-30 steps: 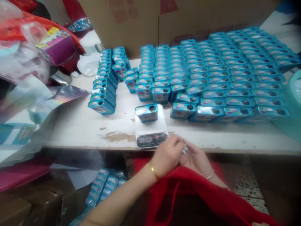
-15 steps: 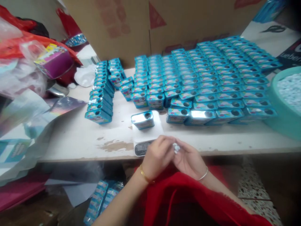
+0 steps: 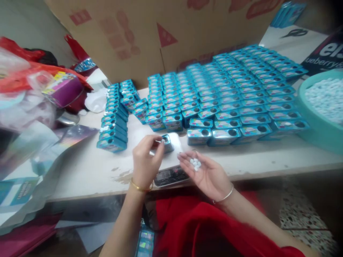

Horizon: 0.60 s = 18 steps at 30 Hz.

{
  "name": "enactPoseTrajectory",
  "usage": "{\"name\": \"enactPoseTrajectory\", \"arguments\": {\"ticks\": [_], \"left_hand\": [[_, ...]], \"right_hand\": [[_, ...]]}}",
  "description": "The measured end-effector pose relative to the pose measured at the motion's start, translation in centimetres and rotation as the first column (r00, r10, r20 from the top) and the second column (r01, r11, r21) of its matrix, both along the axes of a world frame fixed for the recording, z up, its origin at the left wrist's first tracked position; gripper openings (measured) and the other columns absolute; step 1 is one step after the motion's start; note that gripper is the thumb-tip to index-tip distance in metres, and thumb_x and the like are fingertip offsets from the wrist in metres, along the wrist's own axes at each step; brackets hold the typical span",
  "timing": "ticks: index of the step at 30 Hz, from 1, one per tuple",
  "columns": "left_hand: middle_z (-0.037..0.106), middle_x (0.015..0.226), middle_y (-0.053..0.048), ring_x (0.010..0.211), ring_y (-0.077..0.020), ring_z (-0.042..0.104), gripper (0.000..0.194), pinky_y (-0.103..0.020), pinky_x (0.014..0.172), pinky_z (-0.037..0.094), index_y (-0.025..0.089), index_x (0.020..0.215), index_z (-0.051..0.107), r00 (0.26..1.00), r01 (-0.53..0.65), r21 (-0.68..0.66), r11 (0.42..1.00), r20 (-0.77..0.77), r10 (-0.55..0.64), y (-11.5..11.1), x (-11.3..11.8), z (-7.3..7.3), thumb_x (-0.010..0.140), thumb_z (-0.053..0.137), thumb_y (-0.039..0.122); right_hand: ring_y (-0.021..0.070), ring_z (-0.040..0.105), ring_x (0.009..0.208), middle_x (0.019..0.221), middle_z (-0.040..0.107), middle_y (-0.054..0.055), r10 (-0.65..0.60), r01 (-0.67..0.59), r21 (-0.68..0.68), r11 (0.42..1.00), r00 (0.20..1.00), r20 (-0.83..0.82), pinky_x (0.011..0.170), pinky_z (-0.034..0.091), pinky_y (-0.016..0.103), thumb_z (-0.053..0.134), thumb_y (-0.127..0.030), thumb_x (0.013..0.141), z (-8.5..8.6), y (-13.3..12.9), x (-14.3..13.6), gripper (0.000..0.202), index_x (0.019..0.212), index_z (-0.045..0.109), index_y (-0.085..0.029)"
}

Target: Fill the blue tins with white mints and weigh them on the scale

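Note:
A blue tin (image 3: 167, 145) stands on a white scale (image 3: 175, 141) with a dark display near the table's front edge. My left hand (image 3: 147, 157) is at the tin's hole, thumb and fingers pinched round a small white piece (image 3: 162, 141). To the right, my right hand (image 3: 205, 171) is palm up and cupped, holding several small white pieces (image 3: 195, 164). Behind both hands stand many blue tins (image 3: 226, 96) in rows, with round dark holes on top.
At the right is a green basin (image 3: 305, 103) full of white pieces. A cardboard box (image 3: 150, 35) stands behind the tins. Plastic bags (image 3: 29, 110) and a purple box (image 3: 64, 92) are at the left, beside a separate group of tins (image 3: 111, 141).
My left hand has moved left and forward from my right hand to the tin on the scale. My right hand has opened out, showing the white pieces. The view has shifted slightly.

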<state>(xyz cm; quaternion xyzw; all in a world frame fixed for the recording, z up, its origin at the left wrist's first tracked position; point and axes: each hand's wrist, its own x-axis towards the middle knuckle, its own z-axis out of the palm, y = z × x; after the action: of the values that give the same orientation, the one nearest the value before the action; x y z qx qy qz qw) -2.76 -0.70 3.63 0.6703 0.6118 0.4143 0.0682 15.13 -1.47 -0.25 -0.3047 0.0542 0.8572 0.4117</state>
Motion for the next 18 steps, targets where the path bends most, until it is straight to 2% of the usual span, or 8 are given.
{"name": "enactPoseTrajectory", "arguments": {"ticks": [3, 6, 8, 9, 11, 14, 16, 18], "left_hand": [[0.064, 0.09, -0.004, 0.077, -0.0128, 0.059, 0.015, -0.026, 0.071, 0.048, 0.017, 0.1, 0.061, 0.994, 0.027, -0.003, 1.0, -0.103, -0.027, 0.3, -0.9, -0.1, 0.086, 0.056, 0.021], [0.06, 0.112, -0.01, 0.102, -0.0222, 0.056, 0.037, -0.036, 0.084, 0.045, 0.018, 0.118, 0.054, 0.941, 0.11, -0.08, 0.991, -0.313, -0.13, 0.4, -1.8, -0.5, 0.084, 0.061, 0.031], [0.06, 0.109, -0.009, 0.101, -0.0239, 0.055, 0.039, -0.038, 0.085, 0.042, 0.02, 0.119, 0.053, 0.881, 0.123, -0.185, 0.975, -0.431, -0.193, 0.7, -2.8, -0.5, 0.084, 0.062, 0.035], [0.061, 0.104, -0.008, 0.097, -0.0228, 0.056, 0.035, -0.038, 0.083, 0.042, 0.021, 0.116, 0.054, 0.867, 0.117, -0.216, 0.969, -0.453, -0.206, 0.9, -3.5, -0.4, 0.085, 0.061, 0.035], [0.061, 0.099, -0.006, 0.092, -0.0208, 0.056, 0.029, -0.035, 0.081, 0.043, 0.021, 0.113, 0.055, 0.884, 0.087, -0.192, 0.978, -0.438, -0.164, 1.6, -5.5, 0.2, 0.087, 0.057, 0.034], [0.06, 0.101, -0.007, 0.093, -0.0209, 0.056, 0.029, -0.035, 0.083, 0.044, 0.02, 0.112, 0.054, 0.922, -0.039, -0.048, 0.998, -0.386, 0.017, 3.4, -9.5, 0.9, 0.086, 0.056, 0.033], [0.06, 0.1, -0.007, 0.094, -0.0223, 0.055, 0.029, -0.036, 0.084, 0.044, 0.019, 0.109, 0.056, 0.902, -0.127, -0.033, 0.991, -0.421, 0.101, 5.3, -12.1, 0.7, 0.084, 0.057, 0.034], [0.06, 0.098, -0.008, 0.092, -0.0232, 0.055, 0.031, -0.037, 0.084, 0.044, 0.018, 0.108, 0.057, 0.868, -0.159, -0.093, 0.983, -0.488, 0.094, 7.6, -14.1, -0.4, 0.082, 0.058, 0.035]], "right_hand": [[0.0237, 0.062, 0.108, 0.105, 0.068, 0.016, -0.018, 0.02, -0.032, 0.999, 0.998, 0.067, 0.091, 0.055, 0.033, 0.04, -0.016, 0.093, -1.4, -0.1, 1.0, 0.026, 0.095, 0.065, -0.007], [0.0201, 0.069, 0.088, 0.092, 0.07, 0.013, -0.031, 0.046, -0.087, 0.995, 0.986, 0.166, 0.07, 0.059, 0.025, 0.044, -0.012, 0.091, -3.3, -0.4, 2.5, 0.023, 0.09, 0.066, -0.007], [0.0159, 0.069, 0.073, 0.082, 0.069, 0.01, -0.028, 0.054, -0.109, 0.993, 0.974, 0.226, 0.055, 0.056, 0.019, 0.048, -0.01, 0.088, -4.7, -0.6, 3.5, 0.019, 0.09, 0.066, -0.007], [0.0145, 0.068, 0.069, 0.08, 0.069, 0.009, -0.029, 0.057, -0.108, 0.993, 0.969, 0.246, 0.052, 0.055, 0.018, 0.051, -0.009, 0.086, -5.4, -0.8, 3.9, 0.017, 0.092, 0.067, -0.007], [0.0134, 0.066, 0.068, 0.079, 0.069, 0.008, -0.032, 0.058, -0.09, 0.994, 0.961, 0.273, 0.055, 0.056, 0.018, 0.059, -0.009, 0.081, -6.6, -1.0, 4.6, 0.016, 0.095, 0.067, -0.008], [0.0124, 0.066, 0.071, 0.084, 0.069, 0.006, -0.021, 0.042, -0.062, 0.997, 0.955, 0.296, 0.063, 0.057, 0.018, 0.071, -0.011, 0.072, -7.4, -1.5, 4.9, 0.023, 0.095, 0.069, -0.012], [0.0116, 0.066, 0.074, 0.086, 0.07, 0.004, -0.014, 0.032, -0.053, 0.998, 0.951, 0.31, 0.068, 0.057, 0.016, 0.076, -0.015, 0.068, -7.4, -1.8, 4.8, 0.025, 0.092, 0.07, -0.014], [0.0112, 0.066, 0.076, 0.086, 0.07, 0.002, -0.002, 0.021, -0.055, 0.998, 0.945, 0.327, 0.07, 0.057, 0.015, 0.08, -0.019, 0.065, -7.0, -1.9, 4.6, 0.028, 0.091, 0.071, -0.016]]}}
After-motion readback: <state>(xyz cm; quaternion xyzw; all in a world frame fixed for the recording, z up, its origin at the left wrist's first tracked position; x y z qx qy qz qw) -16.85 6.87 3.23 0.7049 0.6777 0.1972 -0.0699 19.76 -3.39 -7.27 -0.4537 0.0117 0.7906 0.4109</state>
